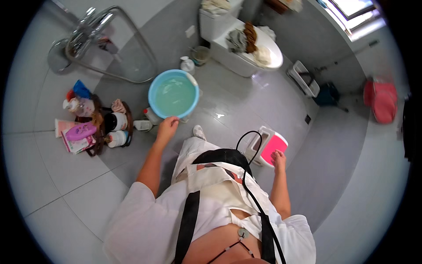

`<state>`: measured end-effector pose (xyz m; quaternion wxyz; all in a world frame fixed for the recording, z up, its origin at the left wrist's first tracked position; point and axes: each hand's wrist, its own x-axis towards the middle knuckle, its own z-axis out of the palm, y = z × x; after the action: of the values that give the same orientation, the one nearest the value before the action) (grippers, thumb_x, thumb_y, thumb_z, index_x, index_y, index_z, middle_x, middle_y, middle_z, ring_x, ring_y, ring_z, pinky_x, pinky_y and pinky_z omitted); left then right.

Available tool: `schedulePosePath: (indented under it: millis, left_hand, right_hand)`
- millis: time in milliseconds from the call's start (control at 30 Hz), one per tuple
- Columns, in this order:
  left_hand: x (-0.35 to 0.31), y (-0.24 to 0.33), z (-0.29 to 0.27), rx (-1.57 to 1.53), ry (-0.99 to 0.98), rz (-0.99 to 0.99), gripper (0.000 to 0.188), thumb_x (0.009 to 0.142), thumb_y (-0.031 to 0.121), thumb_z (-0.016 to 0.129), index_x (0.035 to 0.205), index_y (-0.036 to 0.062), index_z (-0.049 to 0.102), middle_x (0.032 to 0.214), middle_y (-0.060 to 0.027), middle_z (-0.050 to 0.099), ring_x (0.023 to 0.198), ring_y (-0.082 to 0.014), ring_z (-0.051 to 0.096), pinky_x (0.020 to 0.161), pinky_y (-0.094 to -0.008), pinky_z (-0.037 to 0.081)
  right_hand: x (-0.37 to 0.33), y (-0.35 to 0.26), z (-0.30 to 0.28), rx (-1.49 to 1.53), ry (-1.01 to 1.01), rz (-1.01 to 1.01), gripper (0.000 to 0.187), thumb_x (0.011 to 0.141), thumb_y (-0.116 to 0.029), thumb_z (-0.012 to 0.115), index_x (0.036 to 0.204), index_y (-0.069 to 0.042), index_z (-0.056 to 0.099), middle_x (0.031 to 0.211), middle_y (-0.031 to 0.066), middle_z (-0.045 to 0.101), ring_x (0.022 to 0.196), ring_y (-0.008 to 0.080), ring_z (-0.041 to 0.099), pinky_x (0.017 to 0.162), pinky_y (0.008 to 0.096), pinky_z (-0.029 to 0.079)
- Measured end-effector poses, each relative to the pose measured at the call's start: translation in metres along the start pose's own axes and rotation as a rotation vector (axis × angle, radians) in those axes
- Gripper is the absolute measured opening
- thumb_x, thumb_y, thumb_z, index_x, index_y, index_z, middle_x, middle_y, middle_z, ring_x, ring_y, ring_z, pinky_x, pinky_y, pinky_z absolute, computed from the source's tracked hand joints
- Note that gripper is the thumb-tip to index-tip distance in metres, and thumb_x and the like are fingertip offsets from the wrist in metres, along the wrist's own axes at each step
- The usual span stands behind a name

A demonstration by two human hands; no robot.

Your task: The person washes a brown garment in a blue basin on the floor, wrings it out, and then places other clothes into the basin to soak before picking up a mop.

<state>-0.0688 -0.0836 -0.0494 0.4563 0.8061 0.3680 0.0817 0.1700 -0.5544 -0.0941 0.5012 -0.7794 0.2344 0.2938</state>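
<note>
the round blue tub is just ahead of the nearer left hand, fingers bent at its rim, grip hard to tell, and the right hand, half open, is by a pink stool.

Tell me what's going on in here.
A person is in a bathroom, with the left hand at the near rim of a light blue basin of water. The right hand is over the edge of a pink-topped white stool; whether it touches is unclear. Bunched cloths lie on the toilet beyond, and bottles and tubes crowd a rack at the left wall.
</note>
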Motion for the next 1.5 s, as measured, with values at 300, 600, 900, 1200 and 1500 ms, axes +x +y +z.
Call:
schedulePosePath:
  millis: [300, 600, 900, 1200, 1500]
  left_hand:
    - [0.016, -0.1, -0.058, -0.348, 0.214, -0.384, 0.022, 0.084, 0.018, 0.052, 0.1, 0.0046, 0.059, 0.094, -0.0028, 0.06, 0.082, -0.0153, 0.058, 0.068, -0.0276, 0.043]
    - [0.052, -0.112, -0.029, -0.665, 0.266, -0.681, 0.025, 0.085, 0.022, 0.051, 0.107, 0.0096, 0.056, 0.101, -0.0036, 0.057, 0.088, -0.0162, 0.058, 0.075, -0.031, 0.044]
    - [0.089, -0.24, 0.043, -0.428, 0.351, -0.805, 0.036, 0.083, 0.024, 0.054, 0.116, 0.0091, 0.049, 0.111, -0.0064, 0.052, 0.099, -0.0199, 0.052, 0.082, -0.0345, 0.041]
    - [0.163, -0.264, 0.039, -0.868, 0.641, -0.894, 0.051, 0.085, 0.035, 0.047, 0.121, -0.0002, 0.039, 0.119, -0.0149, 0.046, 0.108, -0.0256, 0.045, 0.089, -0.0349, 0.036]
    - [0.159, -0.378, 0.055, -1.432, 0.691, -0.779, 0.057, 0.086, 0.042, 0.038, 0.127, 0.0039, 0.035, 0.131, -0.0115, 0.037, 0.118, -0.0273, 0.037, 0.099, -0.0393, 0.027]
  right_hand:
    - [0.054, -0.162, 0.277, -0.367, -0.467, -0.334, 0.021, 0.082, -0.02, 0.051, 0.098, -0.007, 0.057, 0.085, 0.0048, 0.062, 0.078, 0.0144, 0.06, 0.061, 0.0257, 0.045]
    - [0.015, -0.134, 0.46, -0.459, -0.879, -0.155, 0.02, 0.086, -0.024, 0.051, 0.098, -0.009, 0.056, 0.085, 0.0027, 0.06, 0.075, 0.0133, 0.059, 0.064, 0.0279, 0.046]
    - [0.122, -0.06, 0.51, -0.672, -0.488, -0.583, 0.025, 0.075, -0.013, 0.059, 0.098, -0.004, 0.057, 0.092, 0.0137, 0.059, 0.087, 0.0253, 0.056, 0.076, 0.0352, 0.044]
    - [0.189, -0.065, 0.562, -0.475, -0.441, -0.365, 0.053, 0.072, -0.028, 0.066, 0.113, -0.001, 0.046, 0.1, 0.0172, 0.056, 0.091, 0.0255, 0.054, 0.078, 0.0343, 0.043]
    - [0.203, -0.051, 0.581, -0.149, -0.49, -0.098, 0.027, 0.06, -0.006, 0.063, 0.085, 0.001, 0.054, 0.073, 0.0086, 0.058, 0.061, 0.017, 0.054, 0.057, 0.0305, 0.045]
